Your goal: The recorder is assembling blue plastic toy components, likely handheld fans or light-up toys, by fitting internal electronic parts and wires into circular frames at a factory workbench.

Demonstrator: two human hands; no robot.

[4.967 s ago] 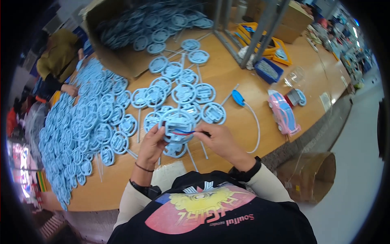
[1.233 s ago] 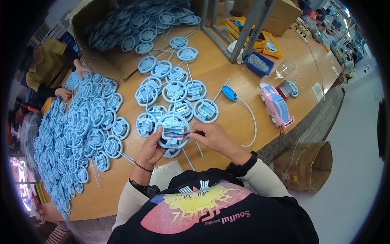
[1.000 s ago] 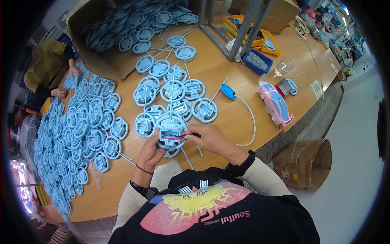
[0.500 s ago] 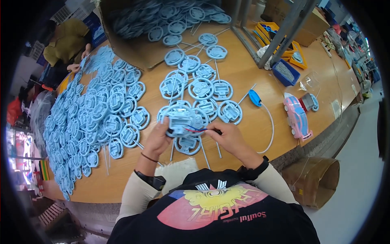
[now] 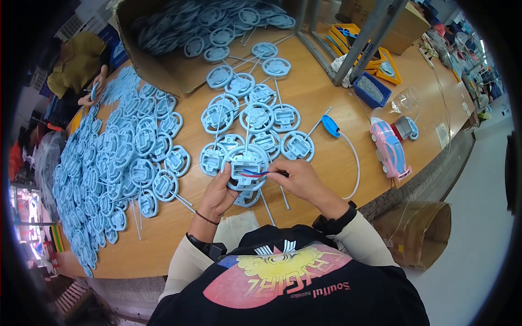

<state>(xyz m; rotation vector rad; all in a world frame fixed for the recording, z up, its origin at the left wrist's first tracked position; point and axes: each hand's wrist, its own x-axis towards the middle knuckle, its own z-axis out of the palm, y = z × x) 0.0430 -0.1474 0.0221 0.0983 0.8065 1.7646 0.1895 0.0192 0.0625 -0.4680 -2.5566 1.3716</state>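
Blue, the wheel (image 5: 243,167) we hold is at twelve o'clock, our left hand (image 5: 218,193) curled half-open against it at eight; our right hand (image 5: 298,176), nearly closed, pinches wires (image 5: 253,174) at three, the car (image 5: 390,149) well beyond.

On table (image 5: 163,239), left: heap of toy steering wheels (image 5: 111,168). Centre, right of heap: loose cluster of wheels (image 5: 256,117). Behind cluster: carton (image 5: 155,73) with further wheels (image 5: 217,16) inside. Over near edge of cluster, in left hand (image 5: 216,200): 1 steering wheel (image 5: 247,183); wires (image 5: 254,174) across its middle, ends in right hand (image 5: 299,182). Right of cluster: corded pod (image 5: 330,126), then toy car (image 5: 392,152). Behind toy car, slightly left: small bin (image 5: 370,99), then trays (image 5: 394,68) beside upright frame (image 5: 362,54). On floor (image 5: 473,190), at right: open box (image 5: 397,231).
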